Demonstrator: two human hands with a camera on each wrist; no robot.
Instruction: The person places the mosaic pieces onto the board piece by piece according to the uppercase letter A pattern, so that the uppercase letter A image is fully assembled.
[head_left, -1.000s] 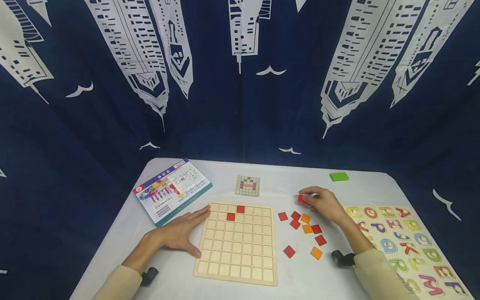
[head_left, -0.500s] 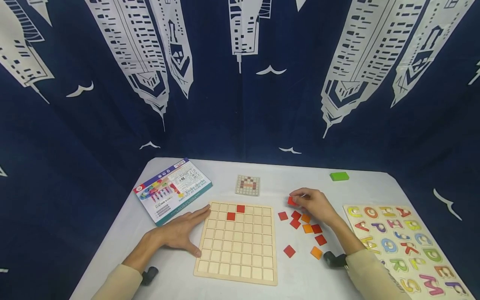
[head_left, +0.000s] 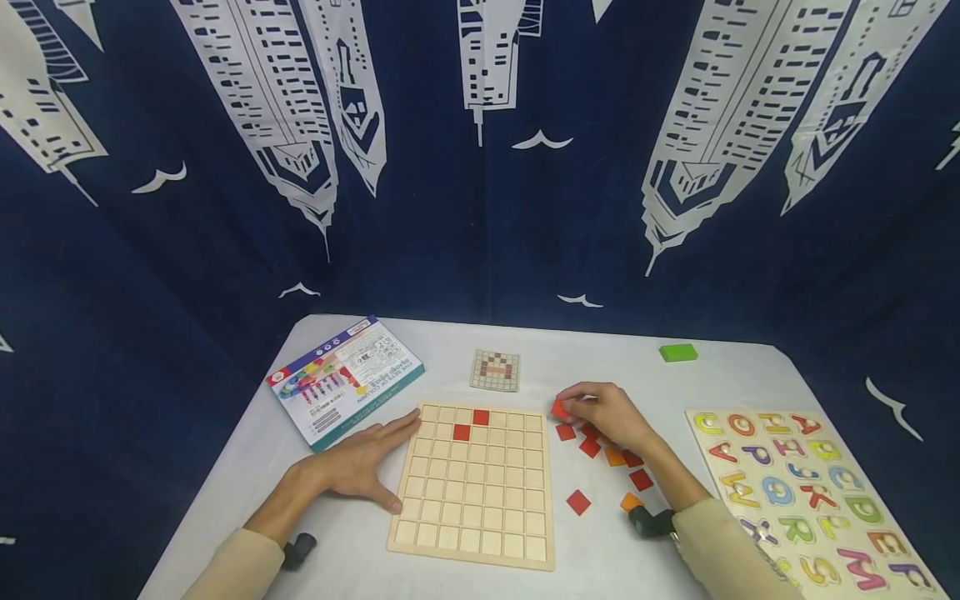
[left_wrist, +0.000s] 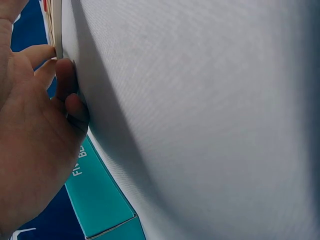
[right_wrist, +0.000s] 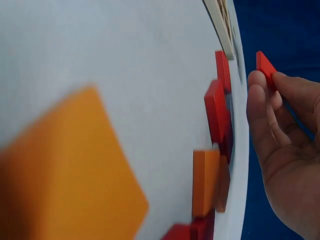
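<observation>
A pale wooden grid board (head_left: 474, 485) lies on the white table (head_left: 525, 367), with two red tiles (head_left: 471, 425) set in its upper rows. My left hand (head_left: 360, 462) rests flat on the table, fingers straight, touching the board's left edge (left_wrist: 57, 30). My right hand (head_left: 573, 410) pinches a red square tile (head_left: 559, 408) (right_wrist: 265, 67) just off the board's upper right corner, above a scatter of loose red and orange tiles (head_left: 600, 467) (right_wrist: 215, 150).
A small pattern card (head_left: 496, 371) lies beyond the board. A colourful box (head_left: 345, 379) (left_wrist: 100, 200) sits at the left, a green block (head_left: 678, 352) at the far right, and an alphabet puzzle board (head_left: 806, 492) at the right. Dark blue curtain surrounds the table.
My right hand has carried the red tile leftward, from right of the loose tiles toward the board's upper right corner. The left hand has stayed put.
</observation>
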